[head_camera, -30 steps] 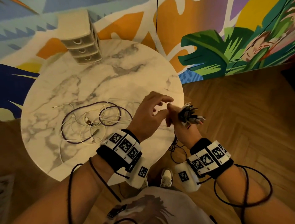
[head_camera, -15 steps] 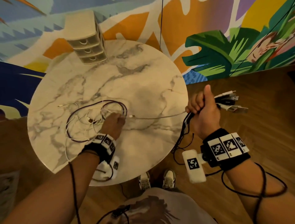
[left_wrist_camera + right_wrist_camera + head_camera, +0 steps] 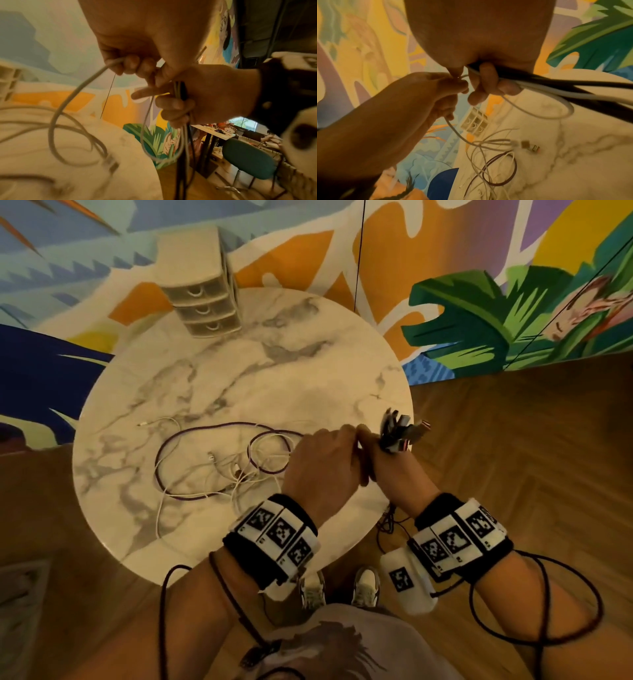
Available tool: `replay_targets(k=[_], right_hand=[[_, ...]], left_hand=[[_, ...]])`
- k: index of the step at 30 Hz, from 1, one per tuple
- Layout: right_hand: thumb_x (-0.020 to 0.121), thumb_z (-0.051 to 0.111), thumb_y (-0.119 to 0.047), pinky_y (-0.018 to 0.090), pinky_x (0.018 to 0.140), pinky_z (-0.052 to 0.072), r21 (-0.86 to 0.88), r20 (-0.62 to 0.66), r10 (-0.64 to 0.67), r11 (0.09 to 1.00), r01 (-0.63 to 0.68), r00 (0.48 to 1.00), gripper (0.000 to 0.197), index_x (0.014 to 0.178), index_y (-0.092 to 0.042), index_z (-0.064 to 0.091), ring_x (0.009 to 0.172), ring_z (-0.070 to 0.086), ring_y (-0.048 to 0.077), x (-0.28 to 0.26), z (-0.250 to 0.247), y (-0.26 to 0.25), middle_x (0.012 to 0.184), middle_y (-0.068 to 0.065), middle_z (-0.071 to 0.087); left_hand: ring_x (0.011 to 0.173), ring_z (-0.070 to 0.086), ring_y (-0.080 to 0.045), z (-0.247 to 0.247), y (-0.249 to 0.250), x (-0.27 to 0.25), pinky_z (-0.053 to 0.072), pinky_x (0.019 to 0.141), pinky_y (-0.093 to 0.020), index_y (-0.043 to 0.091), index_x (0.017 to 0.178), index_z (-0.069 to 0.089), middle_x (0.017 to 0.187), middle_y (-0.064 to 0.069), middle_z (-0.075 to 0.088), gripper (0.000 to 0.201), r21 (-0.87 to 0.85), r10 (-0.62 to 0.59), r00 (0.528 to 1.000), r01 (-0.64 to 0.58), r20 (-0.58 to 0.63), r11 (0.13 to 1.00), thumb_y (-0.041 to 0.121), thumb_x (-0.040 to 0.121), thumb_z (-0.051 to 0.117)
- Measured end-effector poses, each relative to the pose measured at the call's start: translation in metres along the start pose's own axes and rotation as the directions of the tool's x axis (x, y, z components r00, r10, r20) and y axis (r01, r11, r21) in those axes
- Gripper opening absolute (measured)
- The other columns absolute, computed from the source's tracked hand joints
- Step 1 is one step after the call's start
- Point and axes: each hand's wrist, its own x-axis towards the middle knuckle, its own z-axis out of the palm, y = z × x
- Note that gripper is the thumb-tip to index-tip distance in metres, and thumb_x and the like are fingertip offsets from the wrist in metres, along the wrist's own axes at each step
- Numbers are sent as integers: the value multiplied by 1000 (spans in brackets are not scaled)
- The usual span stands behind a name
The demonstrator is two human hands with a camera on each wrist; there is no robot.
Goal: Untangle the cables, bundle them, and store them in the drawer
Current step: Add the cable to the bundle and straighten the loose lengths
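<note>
The right hand (image 3: 387,470) hangs just past the round marble surface (image 3: 239,378) at its 4 o'clock edge, fingers curled tight round a gathered bundle of cables (image 3: 399,433). The plug ends of that bundle fan out above the fist toward 12 o'clock, while its black and white strands drop below the hand toward the wooden floor (image 3: 513,440). In the right wrist view the same grip shows clearly: fingers (image 3: 488,78) wrapped over several dark and pale cords that run off toward 3 o'clock.

The left hand (image 3: 322,463) sits touching the right one, at its 9 o'clock side, over the surface's edge. Its grip is a pinch: fingertips (image 3: 130,65) pressed together on a white cable (image 3: 68,102), which loops down from the hand onto the marble and also curves across to the right hand's fist.

The remaining tangle (image 3: 222,467) lies on the surface at 9 o'clock from both hands, near but not under them: a dark purple cable (image 3: 164,450) in wide loops, laced with thin white cords whose plugs lie loose among them. One white strand trails toward the surface's 7 o'clock edge.

A small beige drawer unit (image 3: 202,292) with three drawers, all shut, stands at the 11 o'clock rim of the surface, well apart from hands and cables.
</note>
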Motion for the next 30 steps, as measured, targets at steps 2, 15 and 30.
replay_targets(k=[2,15,30], right_hand=[[101,41,-30,19,53,37,95,-93,-32,995,41,995,31,93,-18,68,43,40,3,5,-1,4,54,2,44],[100,35,-44,26,57,33,272,-485,-116,922,275,867,38,117,-28,65,55,38,9,13,-39,8,57,-7,43],[100,42,-32,20,46,26,292,5,-8,956,6,1000,40,97,-4,71,44,29,6,2,16,29,49,-1,33]], left_hand=[[68,56,-20,19,-7,-4,41,61,-34,16,93,56,75,-3,64,12,-226,-83,991,104,102,969,24,93,47],[101,51,-38,42,-180,-16,40,86,-44,1,101,61,105,-22,54,34,21,-494,868,493,61,870,25,100,37],[73,62,-28,30,-20,-20,34,54,-32,16,113,49,85,-6,65,29,292,-60,978,0,198,956,32,101,27]])
